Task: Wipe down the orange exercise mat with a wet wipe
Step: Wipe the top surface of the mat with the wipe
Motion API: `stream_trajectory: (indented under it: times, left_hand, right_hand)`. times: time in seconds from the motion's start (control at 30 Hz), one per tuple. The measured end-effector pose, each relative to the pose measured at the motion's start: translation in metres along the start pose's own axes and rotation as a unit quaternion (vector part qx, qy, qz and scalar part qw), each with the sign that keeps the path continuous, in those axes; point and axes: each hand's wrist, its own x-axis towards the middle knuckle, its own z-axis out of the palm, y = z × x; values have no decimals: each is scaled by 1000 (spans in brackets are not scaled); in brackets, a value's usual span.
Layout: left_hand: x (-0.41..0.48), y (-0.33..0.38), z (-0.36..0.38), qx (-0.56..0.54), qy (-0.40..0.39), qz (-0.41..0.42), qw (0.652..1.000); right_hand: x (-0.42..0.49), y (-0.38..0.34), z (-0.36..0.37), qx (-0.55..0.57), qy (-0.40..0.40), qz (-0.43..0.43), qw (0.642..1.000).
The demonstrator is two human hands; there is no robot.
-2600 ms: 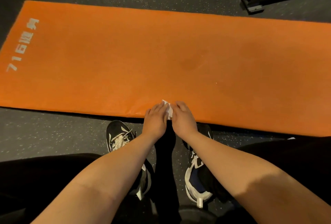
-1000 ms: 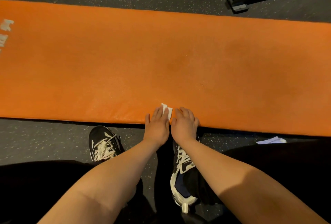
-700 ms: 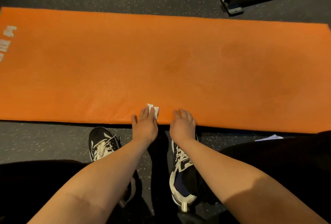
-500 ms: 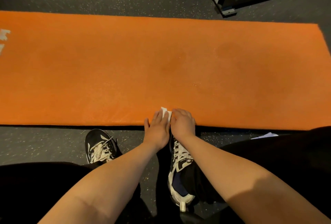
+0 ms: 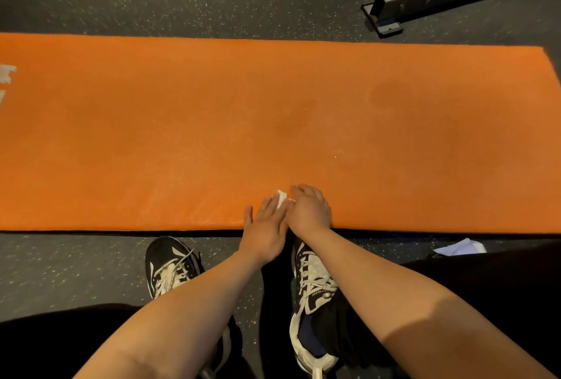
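Two hands meet at the near long edge of the orange exercise mat [image 5: 182, 123], a little right of its middle, with the white wet wipe [image 5: 282, 197] bunched small between them. The left hand [image 5: 267, 227] lies flat, fingers straight and close together, pressing the wipe onto the mat. The right hand [image 5: 309, 210] rests just beside it with its fingers bent over the wipe's other side; whether it pinches the wipe or only presses it, I cannot tell.

The step in hand looks like setting the wipe before a stroke. It would go best with the wipe opened out flat under the fingers, since a wad cleans only a narrow track. Even pressure and overlapping passes from the near edge toward the far edge should serve, with extra attention to the darker patch [image 5: 385, 95] near the far right corner.
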Motion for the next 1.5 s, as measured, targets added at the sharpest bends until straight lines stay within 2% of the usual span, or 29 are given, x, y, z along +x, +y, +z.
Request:
stream_trajectory:
  times: [0.07, 0.23, 0.3, 0.47, 0.67, 0.73, 0.83, 0.9, 0.97, 1.1, 1.17, 1.3, 1.4, 1.5]
  left_hand:
    - [7, -9, -2, 13, 17, -7, 1000]
    - [35, -25, -16, 11, 46, -132, 990]
    - [41, -20, -16, -3, 42, -128, 991]
    - [40, -12, -9, 9, 16, -25, 1000]
    - [68, -34, -30, 19, 39, -145, 989]
    - [64, -20, -23, 5, 21, -109, 994]
    - [46, 10, -3, 8, -20, -2, 1000]
    - [41, 17, 2, 21, -34, 32, 999]
    - [43, 11, -2, 44, -30, 31, 998]
    - [36, -13, -12, 42, 5, -81, 996]
    - [27, -9, -10, 29, 13, -103, 994]
    - [9, 24, 7, 2, -2, -28, 1000]
    - [2, 30, 15, 28, -13, 32, 999]
    - [6, 10, 2, 70, -2, 6, 998]
  right_hand:
    - [1, 0, 5, -21, -10, -7, 1000]
    - [4, -1, 14, -64, -1, -6, 998]
    - [12, -5, 8, -43, -10, 22, 999]
    - [23, -12, 2, -37, -8, 39, 999]
    - [16, -4, 23, -37, 25, 9, 999]
    - [17, 1, 18, 1, 32, 3, 999]
    - [10, 14, 12, 86, 48, 37, 994]
    - [1, 21, 13, 72, 81, 66, 992]
    - [-8, 25, 16, 31, 89, 54, 994]
    - [-15, 25, 15, 8, 64, 36, 997]
    - [-20, 26, 15, -5, 57, 42, 997]
    - [-34, 27, 13, 2, 93, 90, 992]
    - [-40, 30, 12, 24, 87, 87, 992]
    - [-42, 33, 10, 6, 64, 59, 996]
